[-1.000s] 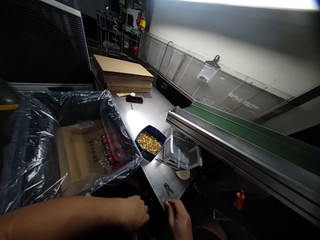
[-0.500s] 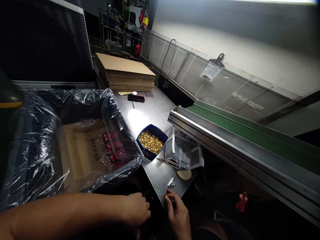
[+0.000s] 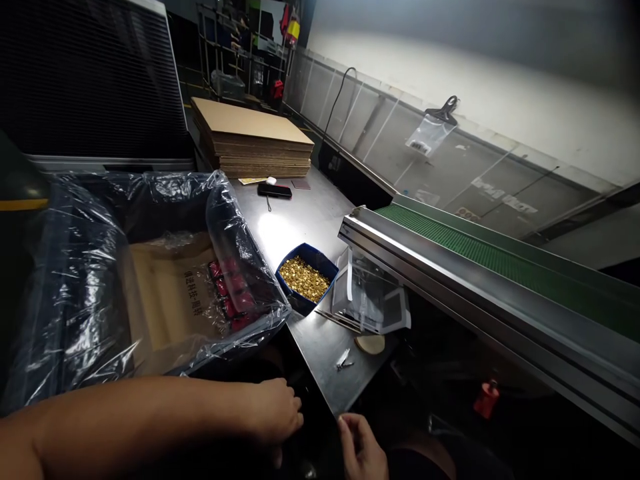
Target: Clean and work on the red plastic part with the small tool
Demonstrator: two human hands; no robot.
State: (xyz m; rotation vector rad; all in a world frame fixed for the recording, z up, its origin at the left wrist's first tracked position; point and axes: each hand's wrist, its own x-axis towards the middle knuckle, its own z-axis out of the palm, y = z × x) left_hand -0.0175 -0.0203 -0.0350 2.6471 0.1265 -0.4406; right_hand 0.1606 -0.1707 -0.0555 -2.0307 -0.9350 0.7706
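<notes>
While both hands hang below the counter's (image 3: pixel 320 333) near edge, left hand (image 3: pixel 273 417) curled, grip unclear, right hand (image 3: pixel 363 450) loosely open, empty; a careless reach could knock the small clip (image 3: pixel 343 362) off that edge.

Glossy steel table (image 3: pixel 300 223), crinkly plastic liner (image 3: pixel 85 293)

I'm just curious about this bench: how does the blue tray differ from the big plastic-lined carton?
The blue tray is small, unlined and heaped with tiny gold pieces. The plastic-lined carton is far larger, wrapped in clear film, and holds a few red items along one side. Both sit open-topped.
</notes>
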